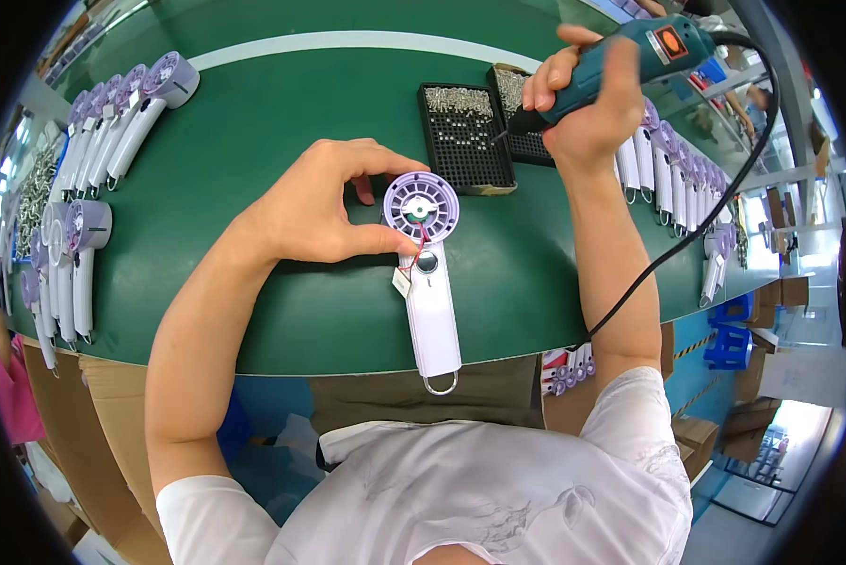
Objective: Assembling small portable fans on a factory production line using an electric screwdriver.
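Observation:
A white and purple handheld fan (434, 315) lies on the green table with its round head away from me and its wire loop over the near edge. The head is uncovered, showing a hub and red wires; a small white tag hangs beside it. My left hand (324, 202) grips the fan's head from the left, thumb near the neck. Raised at the upper right, my right hand (592, 122) is wrapped round a teal electric screwdriver (620, 71). Its bit points down-left over a black screw tray (470, 179) of small silver screws, apart from the fan.
A second screw tray (526, 146) stands beside the first. Several fans lie in rows at the left (112, 141) and right (672, 169) of the green table (329, 104). The screwdriver's black cord (696, 250) runs down past my right forearm. Cardboard boxes and blue stools (729, 347) stand at the right.

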Demonstrator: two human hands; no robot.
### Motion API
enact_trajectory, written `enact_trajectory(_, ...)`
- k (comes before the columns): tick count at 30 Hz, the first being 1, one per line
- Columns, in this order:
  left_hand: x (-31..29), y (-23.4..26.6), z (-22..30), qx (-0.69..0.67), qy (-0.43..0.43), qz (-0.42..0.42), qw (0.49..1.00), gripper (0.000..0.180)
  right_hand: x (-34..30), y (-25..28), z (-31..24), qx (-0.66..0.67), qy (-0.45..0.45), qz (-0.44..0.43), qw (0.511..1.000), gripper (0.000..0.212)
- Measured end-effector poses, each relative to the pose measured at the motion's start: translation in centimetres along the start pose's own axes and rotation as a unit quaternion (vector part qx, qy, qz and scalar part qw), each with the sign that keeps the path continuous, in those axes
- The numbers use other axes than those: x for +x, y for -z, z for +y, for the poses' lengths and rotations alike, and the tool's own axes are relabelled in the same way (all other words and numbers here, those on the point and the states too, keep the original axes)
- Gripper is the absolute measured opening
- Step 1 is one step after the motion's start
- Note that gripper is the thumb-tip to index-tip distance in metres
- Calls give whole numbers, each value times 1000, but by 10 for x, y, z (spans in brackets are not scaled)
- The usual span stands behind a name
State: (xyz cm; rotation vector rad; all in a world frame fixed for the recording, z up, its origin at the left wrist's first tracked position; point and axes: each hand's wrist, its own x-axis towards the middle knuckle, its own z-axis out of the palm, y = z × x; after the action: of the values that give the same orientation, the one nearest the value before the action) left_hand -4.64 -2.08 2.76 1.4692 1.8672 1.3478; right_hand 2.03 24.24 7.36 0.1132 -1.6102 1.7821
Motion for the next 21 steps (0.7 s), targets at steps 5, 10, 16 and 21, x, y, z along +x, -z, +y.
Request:
enact_trajectory(5, 1, 2, -2, 20, -11, -2, 1000, 64, -10, -6, 11, -15, 22, 33, 999, 42)
enact_trajectory(10, 1, 3, -4, 30, -10, -7, 999, 65, -10, -17, 0, 34, -9, 85, 996, 26)
enact_trajectory(16, 2, 3, -4, 29, -5, -15, 999, 67, -11, -17, 1, 27, -15, 92, 995, 26)
enact_trajectory(21, 1, 3, -4, 33, -1, -19, 999, 67, -11, -16, 4, 23, -13, 88, 996, 26)
